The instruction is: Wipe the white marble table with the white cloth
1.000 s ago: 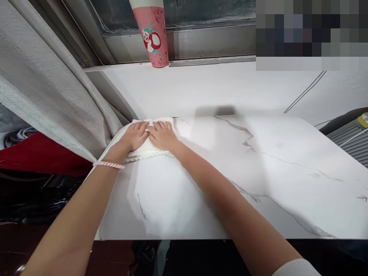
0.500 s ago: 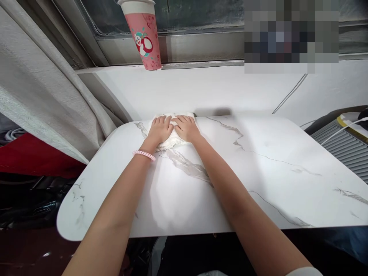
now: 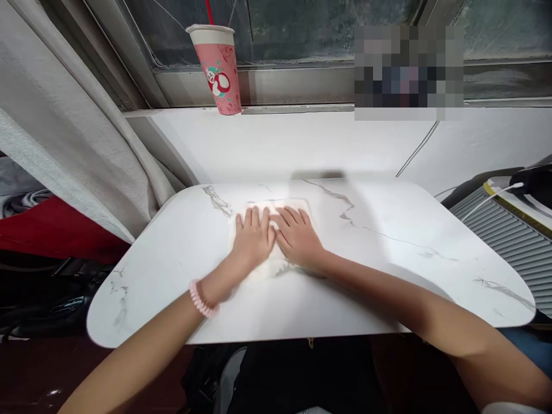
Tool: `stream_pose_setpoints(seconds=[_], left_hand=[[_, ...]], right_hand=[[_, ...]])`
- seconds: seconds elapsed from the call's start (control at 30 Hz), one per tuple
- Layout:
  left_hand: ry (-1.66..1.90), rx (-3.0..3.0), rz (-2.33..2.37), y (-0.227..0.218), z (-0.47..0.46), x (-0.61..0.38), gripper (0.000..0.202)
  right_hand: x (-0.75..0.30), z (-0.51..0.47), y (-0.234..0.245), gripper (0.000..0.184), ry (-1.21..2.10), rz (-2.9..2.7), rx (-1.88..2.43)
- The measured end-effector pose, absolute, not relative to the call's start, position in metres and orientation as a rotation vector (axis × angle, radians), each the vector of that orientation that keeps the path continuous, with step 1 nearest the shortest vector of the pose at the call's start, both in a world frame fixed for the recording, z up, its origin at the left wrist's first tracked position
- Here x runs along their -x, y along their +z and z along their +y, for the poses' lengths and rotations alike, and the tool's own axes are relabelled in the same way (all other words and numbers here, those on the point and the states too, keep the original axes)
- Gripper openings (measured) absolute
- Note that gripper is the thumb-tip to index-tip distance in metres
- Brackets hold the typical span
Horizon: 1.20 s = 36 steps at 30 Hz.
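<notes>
A white cloth (image 3: 268, 268) lies spread on the white, marble-patterned table (image 3: 172, 259), a bit blurred. My left hand (image 3: 253, 238) rests flat on its left part, palm down, fingers spread. On the cloth's right part lies my right hand (image 3: 301, 237), likewise flat with fingers stretched out. The two thumbs are close together. A pink coiled band (image 3: 202, 300) circles my left wrist. Much of the cloth is hidden under both hands.
On the window ledge behind stands a pink paper cup (image 3: 219, 77) with a red straw. A grey curtain (image 3: 86, 109) hangs at the left. To the right are a grey ribbed object (image 3: 513, 236) and a white cable (image 3: 487, 204).
Both hands and the cloth have moved from the table's back edge toward me and slightly right. My elbows have spread outward. The camera view has tilted up a little, showing the cup's straw.
</notes>
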<state>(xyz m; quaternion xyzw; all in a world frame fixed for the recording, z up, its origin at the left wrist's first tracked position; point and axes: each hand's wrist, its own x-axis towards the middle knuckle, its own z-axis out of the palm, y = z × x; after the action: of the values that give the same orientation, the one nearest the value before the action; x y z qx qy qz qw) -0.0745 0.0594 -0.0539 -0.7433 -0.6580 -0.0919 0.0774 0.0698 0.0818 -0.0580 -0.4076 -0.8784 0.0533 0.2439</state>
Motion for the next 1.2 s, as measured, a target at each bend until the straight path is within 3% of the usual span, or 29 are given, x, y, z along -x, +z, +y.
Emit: stream_pose_setpoints(seconds=[0.2, 0.37, 0.57, 0.83, 1.2], left_hand=[[-0.35, 2.458, -1.835, -0.053, -0.019, 0.024, 0.063], [-0.391, 2.674, -1.645, -0.056, -0.013, -0.002, 0.063], [-0.259, 2.709, -1.667, -0.05, 0.079, -0.025, 0.06], [-0.181, 2.59, -1.706, -0.042, 0.202, -0.029, 0.053], [-0.323, 2.384, -1.876, -0.047, 0.211, -0.084, 0.054]], right_hand=[[-0.139, 0.01, -0.052, 0.047, 0.226, -2.482, 1.02], [-0.178, -0.001, -0.048, 0.05, 0.23, -2.472, 1.095], [-0.185, 0.077, -0.054, 0.045, 0.168, -2.317, 1.289], [-0.178, 0.219, -0.06, 0.041, 0.347, -2.085, 1.419], [-0.233, 0.259, -0.067, 0.049, 0.215, -2.292, 1.383]])
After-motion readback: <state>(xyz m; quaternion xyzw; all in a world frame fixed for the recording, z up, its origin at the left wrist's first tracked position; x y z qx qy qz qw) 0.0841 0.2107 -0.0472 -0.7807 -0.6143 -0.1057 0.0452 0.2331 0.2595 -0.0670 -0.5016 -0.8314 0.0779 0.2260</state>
